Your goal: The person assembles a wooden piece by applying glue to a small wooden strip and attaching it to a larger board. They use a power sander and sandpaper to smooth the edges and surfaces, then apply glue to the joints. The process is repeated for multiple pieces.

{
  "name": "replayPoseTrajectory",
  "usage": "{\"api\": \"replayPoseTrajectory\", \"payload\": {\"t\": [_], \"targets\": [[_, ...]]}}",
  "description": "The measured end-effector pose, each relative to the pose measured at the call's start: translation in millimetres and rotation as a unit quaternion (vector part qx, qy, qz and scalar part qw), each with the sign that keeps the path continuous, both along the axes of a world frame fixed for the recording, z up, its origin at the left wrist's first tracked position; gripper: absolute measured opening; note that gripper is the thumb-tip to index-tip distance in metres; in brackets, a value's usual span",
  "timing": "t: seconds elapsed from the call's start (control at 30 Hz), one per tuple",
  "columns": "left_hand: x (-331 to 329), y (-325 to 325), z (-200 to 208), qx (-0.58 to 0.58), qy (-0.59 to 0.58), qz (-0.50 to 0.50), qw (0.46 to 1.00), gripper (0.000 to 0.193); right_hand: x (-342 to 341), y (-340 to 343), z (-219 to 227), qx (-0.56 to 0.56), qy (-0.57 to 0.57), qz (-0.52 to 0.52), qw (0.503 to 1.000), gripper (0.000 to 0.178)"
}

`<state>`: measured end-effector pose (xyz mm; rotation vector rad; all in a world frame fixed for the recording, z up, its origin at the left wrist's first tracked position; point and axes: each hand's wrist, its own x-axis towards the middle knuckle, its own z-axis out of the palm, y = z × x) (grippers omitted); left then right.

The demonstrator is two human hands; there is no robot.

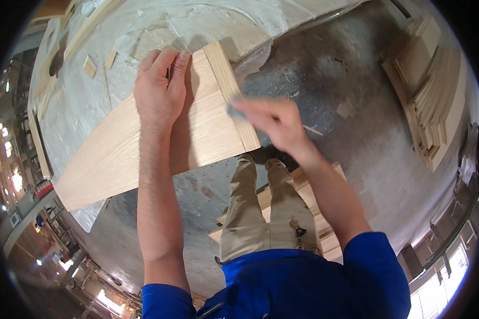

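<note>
A broad wooden panel (143, 133) with pale grain lies tilted across the wrapped work surface, its right end jutting over the floor. A narrow wooden strip (231, 93) runs along that right end. My left hand (162, 80) is closed at the panel's far edge, fingers curled and thumb alongside. At the strip's outer side is my right hand (274, 119), blurred by motion, its fingers stretched toward the wood. Under its fingertips shows a small grey pad (235, 109), pressed against the strip; its exact kind is too smeared to tell.
Plastic sheeting (213, 24) covers the work surface, with small wood offcuts (90, 66) on it. Stacked curved wooden pieces (431, 106) stand on the floor (324, 69) at the right. More boards (330, 242) lie by my legs.
</note>
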<state>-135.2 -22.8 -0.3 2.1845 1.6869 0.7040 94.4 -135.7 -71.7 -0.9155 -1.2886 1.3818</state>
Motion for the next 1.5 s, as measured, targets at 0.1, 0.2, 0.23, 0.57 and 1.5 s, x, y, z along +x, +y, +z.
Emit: {"api": "replayPoseTrajectory", "payload": {"t": [0.1, 0.2, 0.23, 0.57, 1.5], "targets": [[7, 1, 6, 0.012, 0.002, 0.005, 1.000, 0.029, 0, -56, -2, 0.036, 0.072, -0.037, 0.996, 0.034], [2, 1, 7, 0.001, 0.016, 0.005, 1.000, 0.029, 1, -18, 3, 0.040, 0.015, -0.010, 0.999, 0.032], [2, 2, 8, 0.002, 0.012, 0.005, 1.000, 0.029, -3, 8, 4, 0.060, -0.034, -0.027, 0.997, 0.031], [5, 1, 6, 0.019, 0.006, -0.010, 1.000, 0.024, -10, -44, -9, -0.036, 0.094, -0.060, 0.993, 0.033], [19, -74, 15, -0.056, 0.065, -0.083, 0.993, 0.027, -28, -100, -7, -0.046, 0.082, -0.108, 0.990, 0.032]]}}
